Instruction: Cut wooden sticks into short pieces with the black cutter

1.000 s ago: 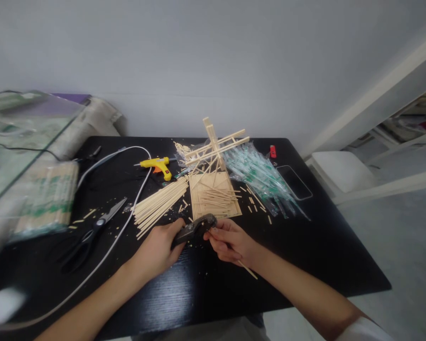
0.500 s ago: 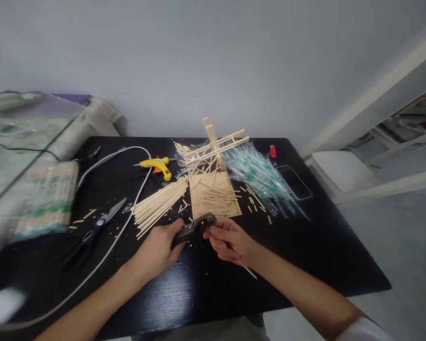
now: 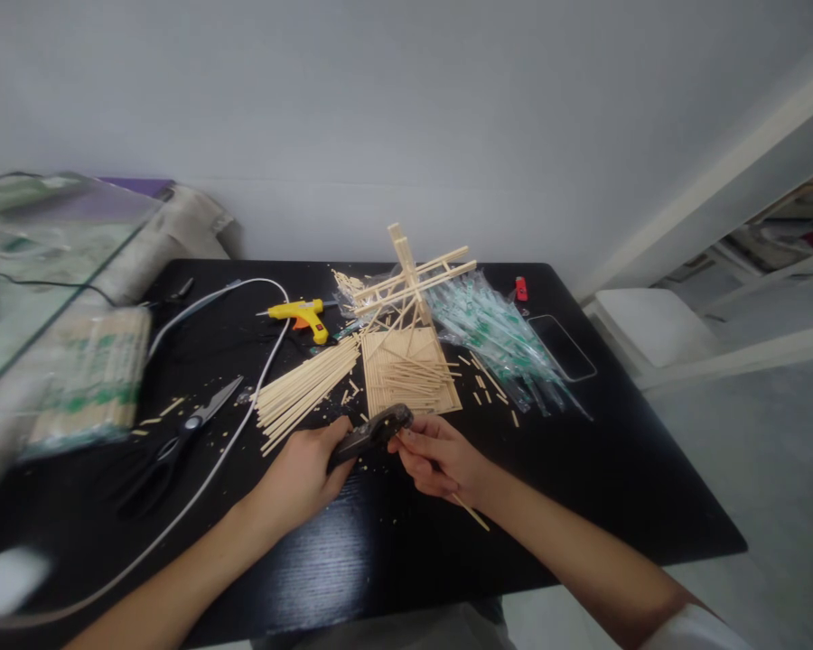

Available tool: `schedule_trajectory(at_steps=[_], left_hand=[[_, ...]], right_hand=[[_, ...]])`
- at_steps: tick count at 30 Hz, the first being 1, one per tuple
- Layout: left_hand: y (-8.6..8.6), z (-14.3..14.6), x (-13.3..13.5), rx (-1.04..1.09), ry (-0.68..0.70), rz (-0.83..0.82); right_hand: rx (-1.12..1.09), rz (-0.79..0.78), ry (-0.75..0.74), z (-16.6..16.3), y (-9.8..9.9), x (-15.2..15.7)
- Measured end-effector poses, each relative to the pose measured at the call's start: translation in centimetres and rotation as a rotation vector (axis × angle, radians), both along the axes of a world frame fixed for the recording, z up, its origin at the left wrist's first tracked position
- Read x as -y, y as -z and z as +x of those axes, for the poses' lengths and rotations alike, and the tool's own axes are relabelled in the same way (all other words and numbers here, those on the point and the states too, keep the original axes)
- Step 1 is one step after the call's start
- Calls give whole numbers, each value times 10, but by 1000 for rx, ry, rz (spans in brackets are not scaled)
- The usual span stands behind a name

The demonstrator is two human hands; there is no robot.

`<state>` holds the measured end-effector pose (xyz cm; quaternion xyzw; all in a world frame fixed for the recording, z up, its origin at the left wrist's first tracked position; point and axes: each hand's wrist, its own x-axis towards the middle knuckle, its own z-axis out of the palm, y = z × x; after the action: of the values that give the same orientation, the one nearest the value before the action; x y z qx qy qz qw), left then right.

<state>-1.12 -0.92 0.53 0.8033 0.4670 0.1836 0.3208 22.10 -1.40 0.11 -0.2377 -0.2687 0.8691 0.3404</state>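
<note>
My left hand (image 3: pixel 306 471) is closed around the handles of a black plier-like tool (image 3: pixel 366 438), whose rounded head points right. My right hand (image 3: pixel 440 459) pinches a thin wooden stick (image 3: pixel 472 514) close to that head; the stick's tail sticks out below the palm. Fingers hide where the stick meets the tool. Just beyond the hands lies a square panel of sticks (image 3: pixel 379 379) with loose short sticks (image 3: pixel 420 372) on it. A stick-built frame (image 3: pixel 410 275) rises behind the panel. Longer sticks (image 3: pixel 308 390) are fanned out to the left.
A yellow glue gun (image 3: pixel 304 316), a white cable (image 3: pixel 234 447) and black scissors (image 3: pixel 182 438) lie to the left. Plastic-wrapped sticks (image 3: pixel 491 329) and a dark phone-like slab (image 3: pixel 561 348) are at right. A packaged bundle (image 3: pixel 95 379) stands far left. Offcuts dot the black table (image 3: pixel 583 487).
</note>
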Motion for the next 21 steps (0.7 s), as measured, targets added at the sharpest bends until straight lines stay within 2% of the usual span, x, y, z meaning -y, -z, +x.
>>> schedule_trajectory(at_steps=[21], left_hand=[[0,1,-1,-18,-8,-25]], right_hand=[[2,0,8,-1,0,0]])
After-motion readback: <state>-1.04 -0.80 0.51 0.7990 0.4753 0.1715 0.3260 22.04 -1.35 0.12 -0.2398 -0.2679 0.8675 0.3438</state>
